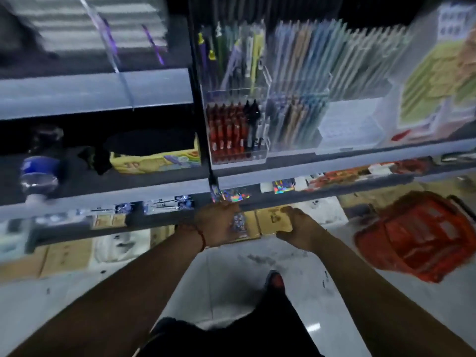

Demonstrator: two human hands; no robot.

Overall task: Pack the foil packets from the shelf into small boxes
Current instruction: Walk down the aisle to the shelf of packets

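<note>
Head view: your left hand (213, 222) grips light, slippery foil packets (235, 224) near the shelf (322, 193). Your right hand (301, 229) holds the small box (274, 219). Pinch the packets' edges.

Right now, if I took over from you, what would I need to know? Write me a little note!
Left hand: grips a bunch of foil packets.
Right hand: holds a small box right beside them.
Spare packets: lying on the shelf just above the hands.
Done: packets picked up, box ready.
Left: probably slip the bunch into the box, then pack the rest. The picture is too blurry to count them.
</note>
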